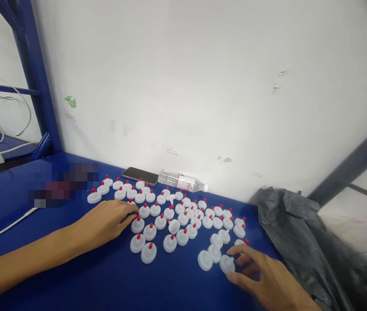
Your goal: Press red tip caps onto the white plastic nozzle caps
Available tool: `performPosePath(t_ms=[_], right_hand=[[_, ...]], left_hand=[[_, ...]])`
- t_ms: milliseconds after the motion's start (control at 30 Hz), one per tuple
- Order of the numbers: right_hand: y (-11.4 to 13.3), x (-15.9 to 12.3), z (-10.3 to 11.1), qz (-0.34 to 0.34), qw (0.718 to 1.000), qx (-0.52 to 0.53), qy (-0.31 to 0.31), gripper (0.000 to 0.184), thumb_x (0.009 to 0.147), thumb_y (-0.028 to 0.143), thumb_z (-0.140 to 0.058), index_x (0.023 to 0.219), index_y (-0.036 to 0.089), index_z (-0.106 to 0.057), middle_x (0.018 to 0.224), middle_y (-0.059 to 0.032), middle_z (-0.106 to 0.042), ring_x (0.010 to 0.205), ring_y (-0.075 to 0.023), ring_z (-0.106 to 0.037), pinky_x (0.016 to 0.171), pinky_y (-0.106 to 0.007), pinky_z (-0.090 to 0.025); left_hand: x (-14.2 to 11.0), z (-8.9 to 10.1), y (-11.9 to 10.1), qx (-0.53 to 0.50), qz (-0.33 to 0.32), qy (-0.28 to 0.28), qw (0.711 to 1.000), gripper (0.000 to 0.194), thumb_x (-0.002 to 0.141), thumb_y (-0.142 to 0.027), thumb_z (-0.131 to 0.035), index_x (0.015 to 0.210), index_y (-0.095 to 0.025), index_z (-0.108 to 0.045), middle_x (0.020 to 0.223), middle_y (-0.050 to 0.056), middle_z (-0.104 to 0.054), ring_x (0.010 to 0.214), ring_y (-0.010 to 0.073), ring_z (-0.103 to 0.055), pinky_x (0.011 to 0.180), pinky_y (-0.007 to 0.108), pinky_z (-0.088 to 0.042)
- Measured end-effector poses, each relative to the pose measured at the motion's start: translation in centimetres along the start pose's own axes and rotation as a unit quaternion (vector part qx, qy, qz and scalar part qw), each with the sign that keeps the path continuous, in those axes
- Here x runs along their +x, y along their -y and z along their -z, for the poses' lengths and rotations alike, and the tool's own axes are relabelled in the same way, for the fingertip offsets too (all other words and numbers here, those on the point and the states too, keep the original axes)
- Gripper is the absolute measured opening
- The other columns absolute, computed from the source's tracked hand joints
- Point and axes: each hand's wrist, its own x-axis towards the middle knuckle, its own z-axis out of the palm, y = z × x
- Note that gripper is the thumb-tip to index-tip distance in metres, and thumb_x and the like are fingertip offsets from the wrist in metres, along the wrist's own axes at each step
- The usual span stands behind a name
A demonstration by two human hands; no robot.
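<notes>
Many white round squeeze-bottle lids (150, 253) with red nozzle tips stand spread over the blue table. My left hand (110, 218) reaches in among them from the left. Its thumb and forefinger are pinched together at a small red tip (136, 213), with part of a lid hidden behind the fingers. At the right, several lids show no red tip, among them a white lid (205, 260). My right hand (264, 272) has thumb and forefinger apart on either side of another bare lid (226, 264); the thumb appears to touch its lower edge.
A phone (140, 176) and a clear water bottle (183, 180) lie along the wall behind the lids. A black plastic bag (295, 233) hangs over the right side of the table. At the left are a white cable (7, 229) and a blue metal post (39, 73).
</notes>
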Motion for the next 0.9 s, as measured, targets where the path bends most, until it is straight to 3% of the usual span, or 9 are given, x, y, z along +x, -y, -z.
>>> performPosePath(t_ms=[100, 233, 400, 533, 633, 767, 900], right_hand=[[0.8, 0.3, -0.3, -0.007, 0.999, -0.014, 0.041, 0.038, 0.052, 0.046, -0.067, 0.089, 0.040, -0.074, 0.088, 0.0013, -0.074, 0.082, -0.0254, -0.070, 0.074, -0.034, -0.053], [0.6, 0.7, -0.6, 0.013, 0.999, -0.031, 0.037, 0.027, 0.054, 0.041, -0.067, 0.080, 0.037, -0.073, 0.084, 0.0012, -0.075, 0.077, -0.0246, -0.070, 0.071, -0.034, -0.054], [-0.6, 0.5, -0.6, 0.068, 0.996, 0.049, -0.031, 0.024, 0.065, 0.050, -0.066, 0.083, 0.035, -0.072, 0.077, 0.0008, -0.078, 0.071, -0.0252, -0.075, 0.067, -0.032, -0.060], [1.7, -0.6, 0.0, 0.192, 0.973, 0.039, -0.120, 0.021, 0.077, 0.047, -0.066, 0.095, 0.038, -0.073, 0.077, 0.0039, -0.078, 0.065, -0.0218, -0.075, 0.060, -0.027, -0.062], [5.0, -1.6, -0.4, 0.308, 0.931, 0.006, -0.196, 0.021, 0.085, 0.038, -0.062, 0.105, 0.038, -0.070, 0.094, 0.0040, -0.078, 0.069, -0.0182, -0.074, 0.066, -0.025, -0.063], [8.4, -2.4, -2.5, 0.388, 0.910, -0.013, -0.147, 0.032, 0.087, 0.029, -0.062, 0.118, 0.036, -0.065, 0.106, 0.0023, -0.074, 0.082, -0.0169, -0.075, 0.074, -0.024, -0.064], [9.7, -2.6, -4.8, 0.411, 0.900, -0.035, -0.140, 0.039, 0.085, 0.029, -0.067, 0.123, 0.033, -0.062, 0.112, -0.0003, -0.073, 0.093, -0.0200, -0.075, 0.080, -0.029, -0.064]], left_hand=[[0.0, 0.0, 0.0, 0.002, 0.002, 0.008, 1.000, 0.025, 0.097, -0.031, -0.044, 0.100, -0.027, -0.069, 0.092, 0.003, -0.077, 0.084, 0.0245, -0.071, 0.064, 0.029, -0.039], [0.1, 0.4, -0.2, 0.013, 0.010, 0.011, 1.000, 0.025, 0.096, -0.030, -0.044, 0.092, -0.025, -0.068, 0.086, 0.004, -0.075, 0.079, 0.0240, -0.070, 0.062, 0.029, -0.038], [-0.2, 1.3, -0.8, -0.004, 0.005, -0.093, 0.996, 0.025, 0.096, -0.033, -0.044, 0.092, -0.022, -0.066, 0.081, 0.001, -0.073, 0.064, 0.0181, -0.066, 0.057, 0.027, -0.040], [-0.9, 1.4, -1.6, -0.056, -0.092, -0.213, 0.971, 0.021, 0.098, -0.035, -0.049, 0.101, -0.023, -0.067, 0.082, -0.002, -0.075, 0.057, 0.0113, -0.064, 0.052, 0.022, -0.045], [-1.5, 1.2, -2.5, -0.094, -0.194, -0.259, 0.941, 0.015, 0.099, -0.027, -0.053, 0.107, -0.025, -0.066, 0.085, -0.003, -0.076, 0.063, 0.0091, -0.068, 0.056, 0.018, -0.050], [-2.6, 0.9, -3.6, -0.080, -0.281, -0.289, 0.912, 0.023, 0.098, -0.020, -0.054, 0.119, -0.025, -0.062, 0.097, 0.001, -0.078, 0.078, 0.0107, -0.074, 0.061, 0.018, -0.055], [-3.5, 0.4, -3.7, -0.032, -0.326, -0.257, 0.909, 0.034, 0.098, -0.015, -0.051, 0.130, -0.025, -0.059, 0.101, 0.004, -0.076, 0.077, 0.0101, -0.073, 0.058, 0.019, -0.054]])
